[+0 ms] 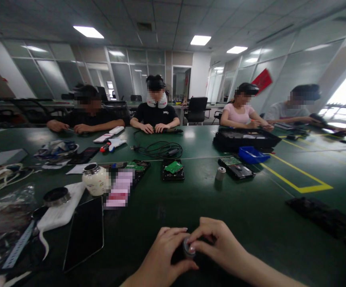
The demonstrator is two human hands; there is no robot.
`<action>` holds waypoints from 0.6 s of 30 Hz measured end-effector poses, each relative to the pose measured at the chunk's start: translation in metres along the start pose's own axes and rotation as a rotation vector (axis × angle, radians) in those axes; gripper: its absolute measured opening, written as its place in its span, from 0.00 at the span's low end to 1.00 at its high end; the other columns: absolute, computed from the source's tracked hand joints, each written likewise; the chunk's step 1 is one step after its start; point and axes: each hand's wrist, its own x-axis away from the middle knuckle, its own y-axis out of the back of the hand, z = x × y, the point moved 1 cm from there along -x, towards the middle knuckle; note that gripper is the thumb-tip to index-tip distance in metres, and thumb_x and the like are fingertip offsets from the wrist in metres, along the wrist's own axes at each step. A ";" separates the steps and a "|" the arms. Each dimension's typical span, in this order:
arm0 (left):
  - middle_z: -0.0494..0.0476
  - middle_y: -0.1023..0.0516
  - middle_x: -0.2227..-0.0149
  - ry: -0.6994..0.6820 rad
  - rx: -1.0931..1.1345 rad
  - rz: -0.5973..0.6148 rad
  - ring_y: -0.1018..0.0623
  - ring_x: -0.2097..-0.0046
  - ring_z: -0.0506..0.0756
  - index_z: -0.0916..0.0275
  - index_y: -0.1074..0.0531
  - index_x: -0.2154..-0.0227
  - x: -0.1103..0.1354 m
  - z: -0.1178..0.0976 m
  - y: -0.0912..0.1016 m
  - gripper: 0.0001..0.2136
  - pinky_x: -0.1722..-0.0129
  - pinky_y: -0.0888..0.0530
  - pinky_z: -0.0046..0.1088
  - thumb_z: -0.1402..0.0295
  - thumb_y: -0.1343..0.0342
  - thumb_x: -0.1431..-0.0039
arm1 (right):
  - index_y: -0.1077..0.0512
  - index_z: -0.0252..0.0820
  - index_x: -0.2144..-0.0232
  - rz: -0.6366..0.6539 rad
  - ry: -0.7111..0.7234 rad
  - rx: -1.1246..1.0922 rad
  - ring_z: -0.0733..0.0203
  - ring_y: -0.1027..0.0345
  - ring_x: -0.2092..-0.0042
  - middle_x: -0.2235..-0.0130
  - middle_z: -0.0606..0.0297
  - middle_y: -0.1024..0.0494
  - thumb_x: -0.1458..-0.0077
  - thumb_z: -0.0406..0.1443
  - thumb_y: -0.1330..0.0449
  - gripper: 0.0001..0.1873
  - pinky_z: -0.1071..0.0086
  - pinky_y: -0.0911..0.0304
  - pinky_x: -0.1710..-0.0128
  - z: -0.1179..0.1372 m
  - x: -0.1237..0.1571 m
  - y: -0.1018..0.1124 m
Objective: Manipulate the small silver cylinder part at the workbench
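Near the table's front edge, my left hand (168,255) curls its fingers and thumb around a small grey metal cylinder (187,252). From the right, the thumb and index finger of my right hand (213,241) pinch at the end of this cylinder that faces me. Most of its side is hidden by my fingers, and whatever the right fingertips grip there is too small to make out. A similar silver cylinder (220,173) stands upright farther off on the dark green table (161,207).
To my left lie a black tablet (85,229), a round white jar (96,181) and a plastic bag (5,219). Hard drives with green boards (173,169), a coiled black cable (161,149) and a blue tray (253,154) are farther away. Several people sit opposite.
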 end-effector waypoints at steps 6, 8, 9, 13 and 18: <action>0.60 0.24 0.49 -0.009 0.013 -0.008 0.28 0.47 0.64 0.56 0.27 0.51 0.002 -0.001 -0.001 0.22 0.47 0.31 0.45 0.60 0.33 0.50 | 0.21 0.46 0.62 -0.012 0.038 -0.004 0.66 0.42 0.74 0.77 0.72 0.36 0.55 0.51 0.32 0.20 0.71 0.48 0.71 -0.014 0.001 -0.004; 0.60 0.26 0.48 -0.011 0.041 -0.034 0.29 0.46 0.64 0.55 0.32 0.47 0.005 0.001 -0.001 0.31 0.46 0.32 0.46 0.58 0.31 0.55 | 0.27 0.46 0.51 -0.012 -0.013 -0.037 0.66 0.44 0.74 0.76 0.74 0.38 0.65 0.52 0.28 0.37 0.72 0.49 0.73 -0.022 0.005 -0.006; 0.61 0.28 0.46 -0.009 0.062 -0.058 0.30 0.45 0.65 0.56 0.35 0.44 0.006 0.001 0.000 0.36 0.45 0.33 0.46 0.56 0.30 0.58 | 0.31 0.45 0.47 -0.011 -0.040 -0.048 0.66 0.44 0.73 0.75 0.74 0.38 0.67 0.53 0.27 0.44 0.73 0.49 0.74 -0.026 0.007 -0.007; 0.64 0.36 0.42 -0.059 0.164 -0.189 0.35 0.41 0.65 0.57 0.40 0.42 0.008 0.000 0.008 0.36 0.43 0.36 0.46 0.50 0.35 0.52 | 0.36 0.45 0.44 0.053 -0.065 0.011 0.64 0.41 0.71 0.73 0.73 0.35 0.64 0.54 0.29 0.46 0.72 0.47 0.71 -0.034 0.013 -0.013; 0.56 0.35 0.43 -0.049 0.031 -0.199 0.38 0.41 0.65 0.50 0.23 0.60 0.002 -0.013 0.015 0.09 0.44 0.36 0.47 0.58 0.42 0.42 | 0.27 0.44 0.59 0.138 0.038 0.125 0.62 0.36 0.69 0.69 0.69 0.27 0.52 0.52 0.35 0.24 0.68 0.47 0.65 -0.024 0.012 -0.014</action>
